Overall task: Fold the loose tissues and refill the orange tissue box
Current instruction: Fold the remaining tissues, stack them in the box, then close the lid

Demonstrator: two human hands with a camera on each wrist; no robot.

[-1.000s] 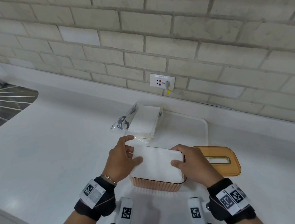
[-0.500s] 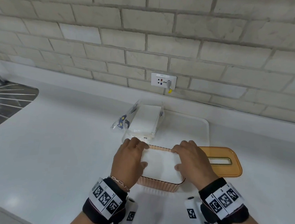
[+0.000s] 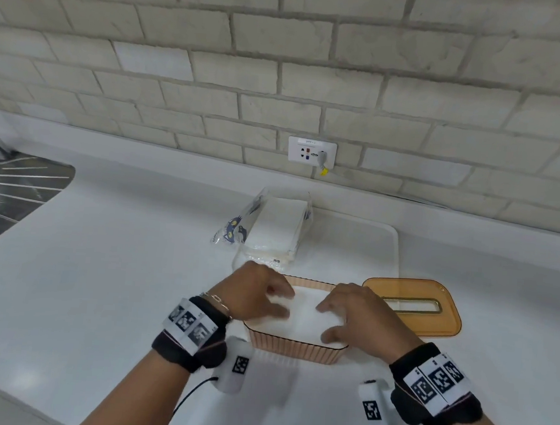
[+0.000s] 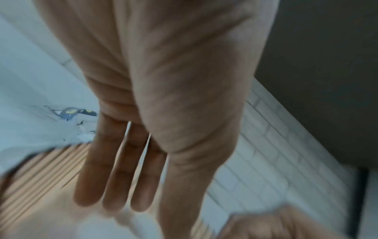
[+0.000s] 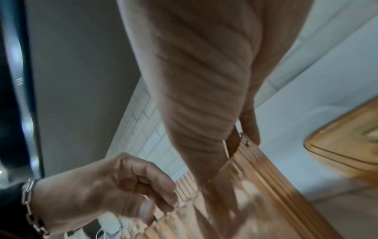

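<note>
Both hands, left hand [image 3: 255, 292] and right hand [image 3: 360, 319], press folded tissues [image 3: 304, 318] into the orange tissue box [image 3: 294, 347] with flat, empty fingers; its lid [image 3: 412, 306] lies off beside it.

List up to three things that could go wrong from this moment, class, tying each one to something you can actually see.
1. Both the left hand and right hand work over the tissue stack in the orange box; uneven pressure may crumple it.
2. The box could slide on the smooth white counter.
3. The lid lies beside the right hand and could be knocked.
</note>
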